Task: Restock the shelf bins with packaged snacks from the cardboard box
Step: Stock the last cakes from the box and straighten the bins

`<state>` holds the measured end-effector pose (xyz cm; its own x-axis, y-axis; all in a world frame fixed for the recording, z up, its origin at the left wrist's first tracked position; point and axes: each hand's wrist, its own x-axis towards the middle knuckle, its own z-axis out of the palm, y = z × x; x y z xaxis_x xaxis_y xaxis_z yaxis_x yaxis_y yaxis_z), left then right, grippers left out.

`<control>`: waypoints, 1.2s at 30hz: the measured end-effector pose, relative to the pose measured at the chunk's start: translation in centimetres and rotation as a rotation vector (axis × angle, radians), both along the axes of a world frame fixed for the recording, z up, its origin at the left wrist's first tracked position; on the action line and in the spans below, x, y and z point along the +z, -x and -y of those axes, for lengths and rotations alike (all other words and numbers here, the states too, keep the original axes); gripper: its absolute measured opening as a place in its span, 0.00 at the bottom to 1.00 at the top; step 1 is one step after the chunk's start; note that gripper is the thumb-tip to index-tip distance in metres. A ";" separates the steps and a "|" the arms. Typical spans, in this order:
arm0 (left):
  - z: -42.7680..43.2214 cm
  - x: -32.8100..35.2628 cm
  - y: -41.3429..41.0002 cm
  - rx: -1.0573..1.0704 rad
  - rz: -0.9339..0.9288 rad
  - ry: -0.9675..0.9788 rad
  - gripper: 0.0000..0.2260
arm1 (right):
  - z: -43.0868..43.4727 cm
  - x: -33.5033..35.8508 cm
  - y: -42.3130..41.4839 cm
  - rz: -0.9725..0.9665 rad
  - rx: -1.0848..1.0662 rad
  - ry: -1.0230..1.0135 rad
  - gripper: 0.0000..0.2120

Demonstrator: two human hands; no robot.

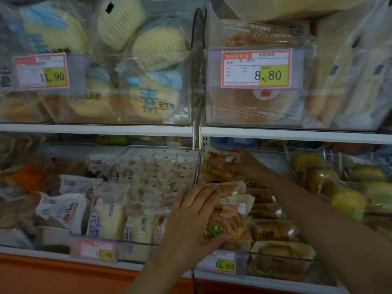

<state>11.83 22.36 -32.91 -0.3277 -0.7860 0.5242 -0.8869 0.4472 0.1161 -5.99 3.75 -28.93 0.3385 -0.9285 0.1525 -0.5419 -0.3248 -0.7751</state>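
A clear plastic bin (282, 256) on the lower shelf holds several packaged bread snacks with brown filling. My left hand (193, 217) grips one such packet (228, 223) near the bin's front left, thumb under it and fingers over its top. My right hand (247, 163) reaches deep into the same bin and pinches another packet (216, 166) standing upright at the back left. The cardboard box is out of view.
A neighbouring bin (135, 244) to the left holds white packaged rolls. Yellow-green packets (347, 187) fill the bin on the right. The upper shelf (95, 129) carries clear bins of round buns and bread loaves. Price tags (226, 263) hang on the bin fronts.
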 end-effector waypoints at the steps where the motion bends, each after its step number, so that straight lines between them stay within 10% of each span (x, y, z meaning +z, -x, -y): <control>1: 0.0 -0.1 0.0 -0.002 -0.004 0.009 0.35 | 0.1 0.3 -0.1 -0.039 0.037 0.025 0.19; 6: 0.1 -0.3 0.1 0.002 -0.009 0.020 0.35 | 1.3 1.2 -0.5 -0.019 0.043 0.060 0.07; 11: 0.2 -0.4 0.0 -0.005 -0.031 0.023 0.35 | 0.7 -0.4 -1.7 0.034 -0.256 0.065 0.31; 18: 0.0 -0.4 0.0 -0.007 -0.034 0.026 0.34 | -1.1 1.1 0.6 0.023 -0.271 0.082 0.42; 23: 0.0 -0.5 0.0 -0.004 -0.025 0.028 0.35 | -5.0 4.0 2.6 0.049 0.074 -0.025 0.13; 27: 0.0 -0.3 0.1 0.011 -0.024 0.017 0.36 | -8.3 4.4 3.6 -0.250 0.457 -0.376 0.33; 30: -0.1 -0.2 0.1 0.019 -0.029 0.006 0.38 | -9.7 2.4 3.4 -0.275 0.469 -0.281 0.46; 36: -0.1 0.7 0.4 0.065 -0.089 0.015 0.42 | -10.8 0.6 3.8 -0.012 0.361 -0.085 0.36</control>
<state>11.47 22.46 -32.19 -0.2279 -0.7962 0.5605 -0.9008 0.3910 0.1891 -9.82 14.52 -28.34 0.6479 -0.7581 0.0742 -0.4132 -0.4316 -0.8019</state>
